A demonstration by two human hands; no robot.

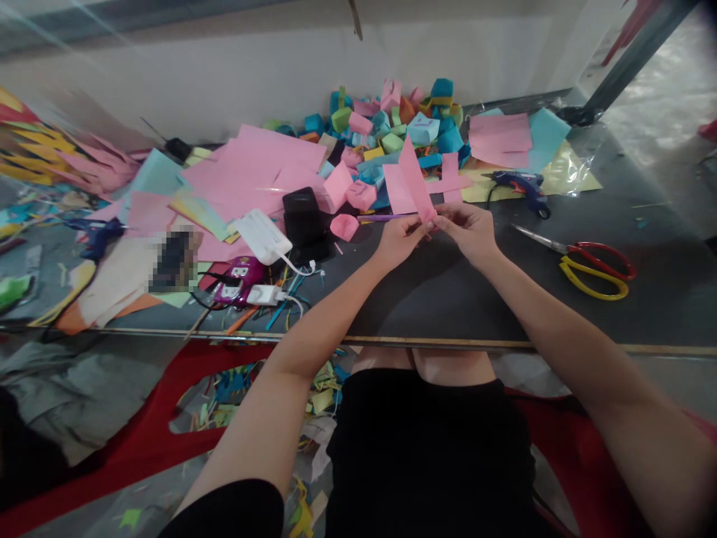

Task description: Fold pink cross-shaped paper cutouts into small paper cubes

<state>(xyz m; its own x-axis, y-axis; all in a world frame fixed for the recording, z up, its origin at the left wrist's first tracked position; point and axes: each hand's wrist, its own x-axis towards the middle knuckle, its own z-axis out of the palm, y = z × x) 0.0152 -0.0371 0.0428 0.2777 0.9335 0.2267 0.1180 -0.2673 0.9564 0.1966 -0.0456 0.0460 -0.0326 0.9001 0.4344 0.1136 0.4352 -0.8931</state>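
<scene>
A folded piece of pink paper (415, 179) stands upright between my two hands, over the near middle of the dark table. My left hand (400, 237) pinches its lower corner from the left. From the right, my right hand (467, 230) grips the same corner, thumb and fingers closed, and the two thumbs nearly meet. A cross-shaped pink paper piece (451, 179) lies just beyond my right hand. Left of my left hand sit a small folded pink paper shape (343, 227) and a purple stick (381, 218), partly hidden behind the hand.
Scissors (582, 258) with red and yellow handles lie to the right, near a blue glue gun (520, 187). Colourful folded paper boxes (392, 127) pile up at the back. Pink sheets (252, 172), a white power bank (262, 235) and a purple power strip (242, 280) are on the left.
</scene>
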